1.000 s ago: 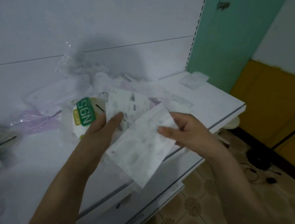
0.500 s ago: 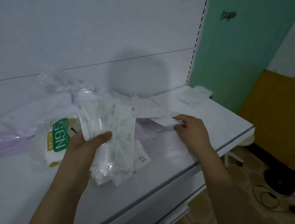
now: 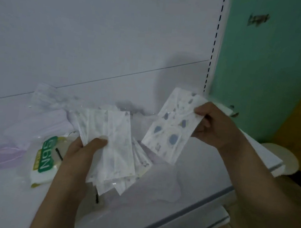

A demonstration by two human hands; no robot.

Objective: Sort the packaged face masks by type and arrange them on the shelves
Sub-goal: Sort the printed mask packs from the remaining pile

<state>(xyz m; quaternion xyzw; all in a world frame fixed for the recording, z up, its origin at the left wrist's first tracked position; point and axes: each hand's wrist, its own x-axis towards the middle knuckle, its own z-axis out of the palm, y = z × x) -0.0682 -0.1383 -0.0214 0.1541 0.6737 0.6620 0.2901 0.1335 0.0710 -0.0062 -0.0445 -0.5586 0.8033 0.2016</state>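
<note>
Gripped tight in the left hand (image 3: 82,155), thumb pressed across the front, is a fanned stack of white plastic-wrapped face masks with faint printed patterns (image 3: 114,147), held upright above the white shelf board (image 3: 156,201). Over at three o'clock from that stack, the right hand (image 3: 214,126) pinches the top corner of a single white packaged mask printed with blue-grey blobs (image 3: 172,126), which hangs tilted in the air, apart from the stack and clear of the shelf. Out at nine o'clock from the left hand, a white and yellow mask packet with a green N95 label (image 3: 46,156) lies flat on the shelf, partly hidden by the left wrist. Beyond it, toward ten and eleven o'clock, clear and pale lilac plastic mask wrappers (image 3: 43,104) sit heaped against the white back panel (image 3: 98,36). At one o'clock, a mint-green wall (image 3: 268,69) stands beside the slotted shelf upright (image 3: 213,46).
</note>
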